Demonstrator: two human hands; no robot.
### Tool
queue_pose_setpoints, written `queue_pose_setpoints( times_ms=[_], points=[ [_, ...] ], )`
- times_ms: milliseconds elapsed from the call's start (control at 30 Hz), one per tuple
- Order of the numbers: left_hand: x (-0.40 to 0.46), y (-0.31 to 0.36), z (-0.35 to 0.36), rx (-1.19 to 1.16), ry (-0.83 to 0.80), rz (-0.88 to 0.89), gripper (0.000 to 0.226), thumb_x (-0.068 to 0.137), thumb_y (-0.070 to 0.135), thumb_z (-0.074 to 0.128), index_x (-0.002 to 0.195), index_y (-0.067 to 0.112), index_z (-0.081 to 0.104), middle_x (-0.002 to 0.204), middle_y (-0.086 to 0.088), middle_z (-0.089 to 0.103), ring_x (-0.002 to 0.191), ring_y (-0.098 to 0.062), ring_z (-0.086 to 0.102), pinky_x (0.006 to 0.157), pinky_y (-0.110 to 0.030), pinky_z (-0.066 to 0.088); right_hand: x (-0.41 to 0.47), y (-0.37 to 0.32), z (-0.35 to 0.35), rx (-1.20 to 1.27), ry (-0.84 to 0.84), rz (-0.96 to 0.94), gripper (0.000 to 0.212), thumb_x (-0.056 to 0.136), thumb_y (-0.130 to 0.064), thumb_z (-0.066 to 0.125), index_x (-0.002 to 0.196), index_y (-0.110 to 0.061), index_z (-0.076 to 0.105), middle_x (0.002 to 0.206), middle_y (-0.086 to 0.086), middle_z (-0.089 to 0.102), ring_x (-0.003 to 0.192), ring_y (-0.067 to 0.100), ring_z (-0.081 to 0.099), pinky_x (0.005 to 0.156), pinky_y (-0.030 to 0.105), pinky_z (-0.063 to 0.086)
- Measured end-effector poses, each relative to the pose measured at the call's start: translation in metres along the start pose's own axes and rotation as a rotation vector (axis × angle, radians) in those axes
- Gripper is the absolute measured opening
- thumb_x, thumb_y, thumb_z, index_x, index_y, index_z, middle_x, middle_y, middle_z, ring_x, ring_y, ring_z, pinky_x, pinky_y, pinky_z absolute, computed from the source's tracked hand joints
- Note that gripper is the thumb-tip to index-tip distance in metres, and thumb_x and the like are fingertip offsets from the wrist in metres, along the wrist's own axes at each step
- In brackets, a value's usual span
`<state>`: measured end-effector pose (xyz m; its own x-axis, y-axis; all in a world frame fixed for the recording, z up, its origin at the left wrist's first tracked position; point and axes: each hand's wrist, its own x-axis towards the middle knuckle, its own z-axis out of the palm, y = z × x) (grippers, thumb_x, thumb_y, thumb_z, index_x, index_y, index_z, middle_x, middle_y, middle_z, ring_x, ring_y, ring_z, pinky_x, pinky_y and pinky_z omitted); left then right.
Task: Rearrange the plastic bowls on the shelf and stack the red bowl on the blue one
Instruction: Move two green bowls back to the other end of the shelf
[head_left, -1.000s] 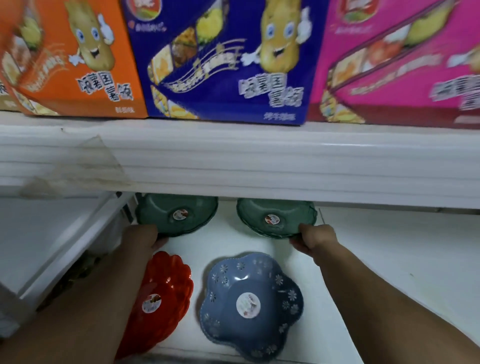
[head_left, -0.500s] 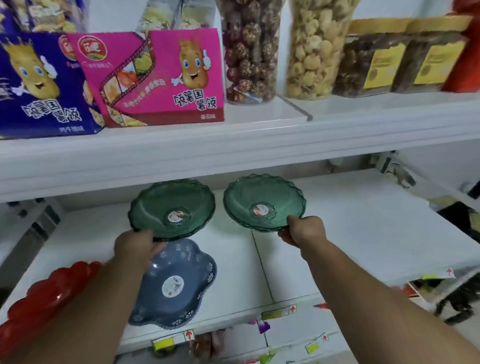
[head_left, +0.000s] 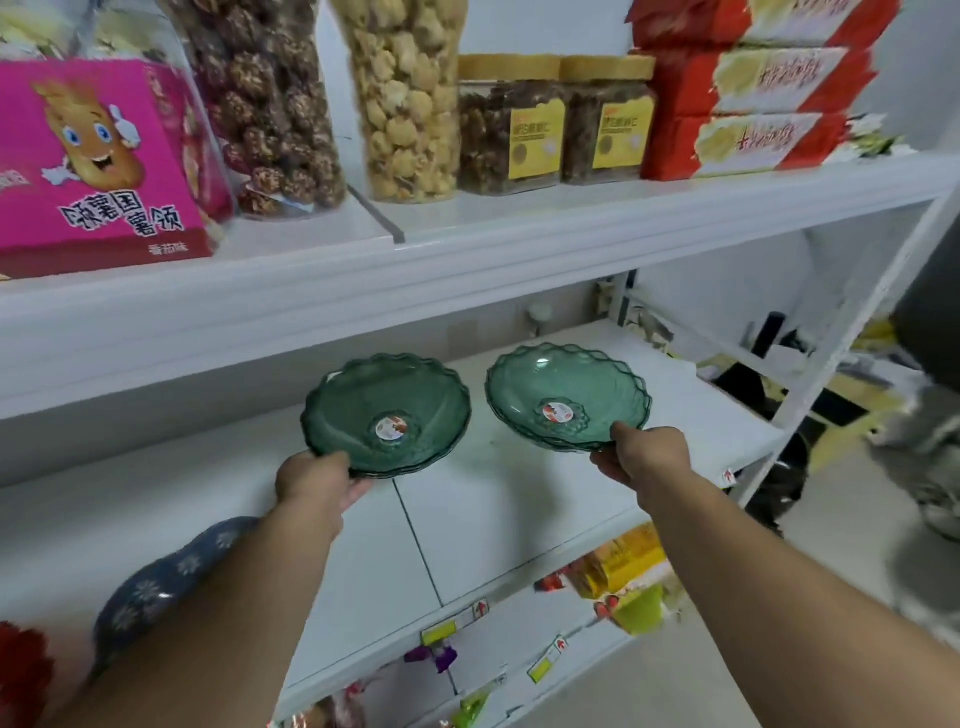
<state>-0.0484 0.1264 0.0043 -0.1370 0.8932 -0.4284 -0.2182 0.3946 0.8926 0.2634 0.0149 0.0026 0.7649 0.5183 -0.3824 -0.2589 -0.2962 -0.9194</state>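
Observation:
Two green scalloped plastic bowls hang above the white shelf (head_left: 509, 499). My left hand (head_left: 317, 480) grips the near rim of the left green bowl (head_left: 387, 413). My right hand (head_left: 647, 457) pinches the near rim of the right green bowl (head_left: 566, 397). Each green bowl looks like a small stack and carries a round sticker in its middle. The blue flower-patterned bowl (head_left: 156, 582) lies on the shelf at lower left, partly hidden by my left forearm. Only an edge of the red bowl (head_left: 21, 670) shows at the bottom left corner.
The upper shelf (head_left: 467, 260) overhangs with a pink snack box (head_left: 98, 161), popcorn jars (head_left: 405, 98), nut jars (head_left: 556, 119) and red packets (head_left: 748, 88). A white upright post (head_left: 852, 322) bounds the shelf on the right. Snack packets (head_left: 618, 566) lie on the shelf below.
Both green bowls have been lifted off the shelf and carried rightward. The view has swung right, so the blue and red bowls slid to the lower left.

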Motion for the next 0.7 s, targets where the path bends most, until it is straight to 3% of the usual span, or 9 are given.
queue_pose_setpoints(
  times_ms=[200,367,433,533,567,700],
  points=[
    [-0.016,-0.027,0.071,-0.002,0.021,0.006,0.016,0.087,-0.009,0.052,0.092,0.005,0.057,0.106,-0.02,0.067,0.075,-0.031,0.069,0.05,-0.027,0.06,0.058,-0.016,-0.057,0.006,-0.009,-0.007,0.03,0.094,-0.013,0.062,0.107,0.013,0.059,0.077,0.025,0.069,0.047,0.027,0.069,0.058,0.041,0.064],
    [-0.038,-0.059,0.137,-0.07,0.095,-0.004,0.024,0.086,-0.009,0.051,0.106,0.003,0.057,0.101,-0.019,0.067,0.073,-0.029,0.069,0.046,-0.024,0.057,0.116,-0.034,-0.106,-0.021,-0.067,-0.016,0.028,0.094,-0.012,0.061,0.105,0.013,0.059,0.075,0.026,0.068,0.055,0.031,0.069,0.063,0.042,0.064],
    [-0.047,-0.072,0.16,-0.058,0.12,-0.004,0.022,0.086,-0.009,0.052,0.105,0.001,0.059,0.097,-0.019,0.067,0.076,-0.03,0.07,0.053,-0.027,0.06,0.139,-0.039,-0.122,-0.044,-0.091,-0.021,0.025,0.091,-0.01,0.062,0.1,0.013,0.061,0.07,0.026,0.071,0.055,0.033,0.07,0.07,0.051,0.064],
    [-0.055,-0.09,0.188,-0.012,0.168,-0.022,0.013,0.085,-0.008,0.057,0.095,-0.001,0.061,0.097,-0.021,0.071,0.081,-0.032,0.072,0.077,-0.039,0.062,0.172,-0.047,-0.141,-0.077,-0.122,-0.024,0.021,0.089,-0.011,0.062,0.096,0.009,0.062,0.054,0.018,0.071,0.05,0.031,0.071,0.079,0.055,0.062],
    [-0.058,-0.095,0.196,0.005,0.194,-0.034,0.012,0.085,-0.007,0.058,0.095,-0.001,0.062,0.094,-0.022,0.072,0.076,-0.03,0.072,0.077,-0.039,0.062,0.181,-0.049,-0.145,-0.08,-0.13,-0.02,0.021,0.089,-0.011,0.062,0.096,0.008,0.061,0.053,0.017,0.07,0.05,0.03,0.071,0.079,0.054,0.062],
    [-0.061,-0.103,0.226,0.003,0.222,-0.02,0.009,0.084,-0.002,0.064,0.092,0.003,0.064,0.094,-0.021,0.071,0.074,-0.028,0.072,0.046,-0.027,0.058,0.211,-0.058,-0.154,-0.072,-0.16,-0.013,0.013,0.092,-0.01,0.06,0.087,0.003,0.058,0.074,0.024,0.07,0.055,0.031,0.069,0.068,0.045,0.064]
  ],
)
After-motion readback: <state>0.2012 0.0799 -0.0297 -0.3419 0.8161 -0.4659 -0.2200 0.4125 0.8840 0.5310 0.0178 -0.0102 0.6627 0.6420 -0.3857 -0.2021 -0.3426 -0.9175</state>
